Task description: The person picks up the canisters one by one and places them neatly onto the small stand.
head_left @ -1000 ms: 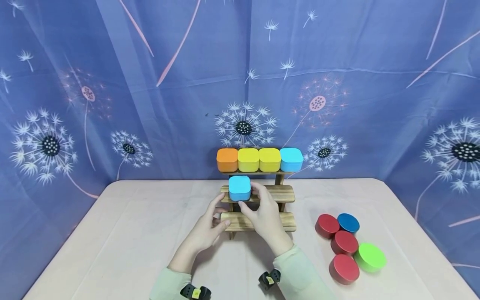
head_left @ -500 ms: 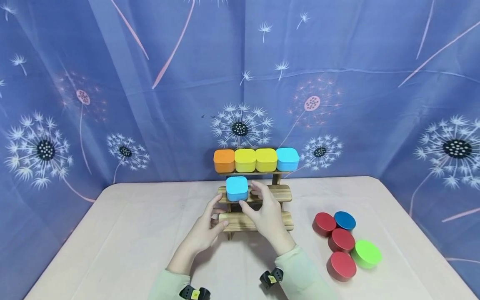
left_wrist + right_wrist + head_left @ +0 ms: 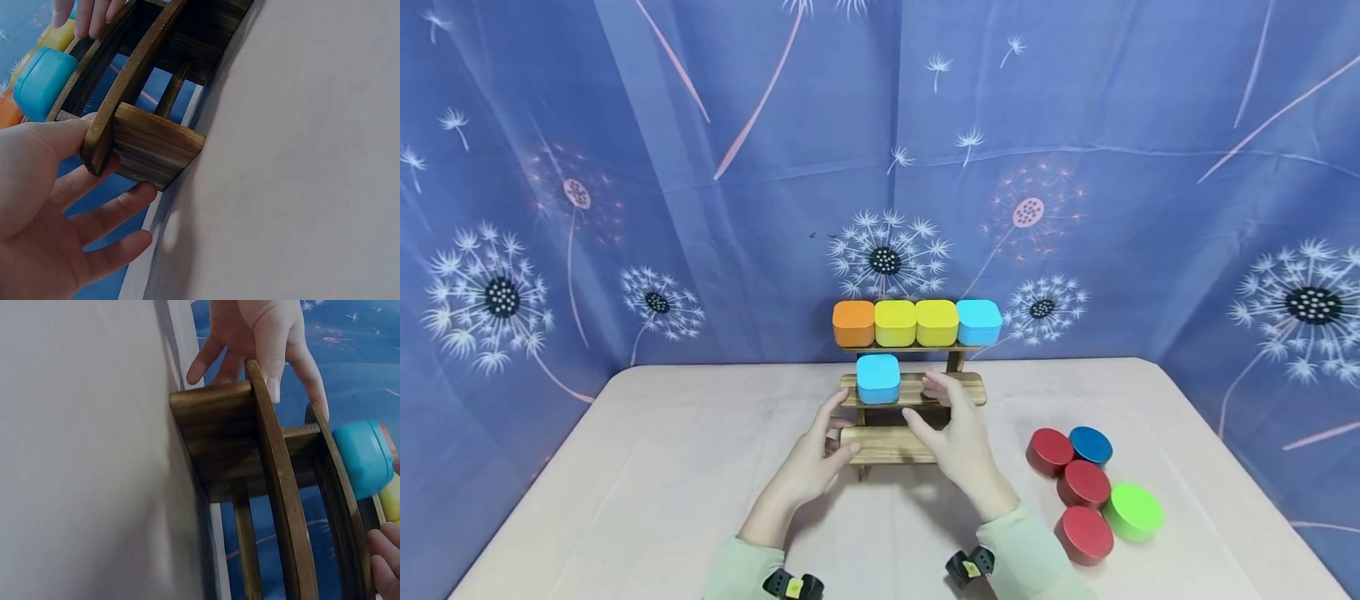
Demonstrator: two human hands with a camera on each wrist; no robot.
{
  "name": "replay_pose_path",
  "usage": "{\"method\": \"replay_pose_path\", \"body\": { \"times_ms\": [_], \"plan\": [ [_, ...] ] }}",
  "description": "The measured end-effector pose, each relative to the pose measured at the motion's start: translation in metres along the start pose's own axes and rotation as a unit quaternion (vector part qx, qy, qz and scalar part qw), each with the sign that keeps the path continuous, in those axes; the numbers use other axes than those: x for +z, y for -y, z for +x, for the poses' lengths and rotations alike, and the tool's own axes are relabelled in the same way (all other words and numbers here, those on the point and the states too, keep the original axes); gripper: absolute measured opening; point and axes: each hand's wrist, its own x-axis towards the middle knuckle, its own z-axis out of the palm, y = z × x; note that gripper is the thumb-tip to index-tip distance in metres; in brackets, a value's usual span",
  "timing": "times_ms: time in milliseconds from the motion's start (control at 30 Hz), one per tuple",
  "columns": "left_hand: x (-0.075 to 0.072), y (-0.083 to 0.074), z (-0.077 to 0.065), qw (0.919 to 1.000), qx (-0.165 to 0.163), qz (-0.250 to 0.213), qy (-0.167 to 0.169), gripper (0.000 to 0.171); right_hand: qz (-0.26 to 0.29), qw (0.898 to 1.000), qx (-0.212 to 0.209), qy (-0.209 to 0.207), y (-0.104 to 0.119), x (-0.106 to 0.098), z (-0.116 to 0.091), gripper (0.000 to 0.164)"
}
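A three-step wooden display stand [image 3: 887,446] stands on the table. On the left part of its middle step sits a light-blue rounded-square box [image 3: 877,379]. My left hand [image 3: 811,458] holds the stand by its left end; the left wrist view shows the thumb and fingers [image 3: 134,201] spread about the end of the lowest step. To the right of the box is my right hand [image 3: 958,437], its thumb and fingers parted with a gap between them and the box. Fingertips of the right hand [image 3: 386,556] show near the middle step in the right wrist view.
Along the top step sit an orange box [image 3: 853,324], two yellow boxes [image 3: 895,324] and another light-blue box [image 3: 979,322]. Several round tins lie to the right: red tins [image 3: 1084,483], a dark-blue tin [image 3: 1091,446] and a green tin [image 3: 1134,511]. A blue dandelion-print curtain [image 3: 760,208] hangs behind.
My right hand has let go of the light-blue box and drawn away to the right. The box stays on the middle step, and my left hand keeps its place at the stand's left end.
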Motion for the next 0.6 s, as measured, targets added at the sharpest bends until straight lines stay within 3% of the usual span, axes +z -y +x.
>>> {"method": "replay_pose_path", "body": {
  "times_ms": [300, 600],
  "plan": [
    [0.000, 0.001, -0.001, 1.0000, -0.009, 0.002, -0.002, 0.074, -0.012, 1.000, -0.011, -0.006, -0.007, -0.017, -0.007, 0.055],
    [0.000, 0.000, 0.000, 1.0000, 0.004, 0.006, 0.003, 0.073, -0.005, 1.000, 0.017, -0.007, -0.018, -0.034, -0.014, 0.057]
  ]
}}
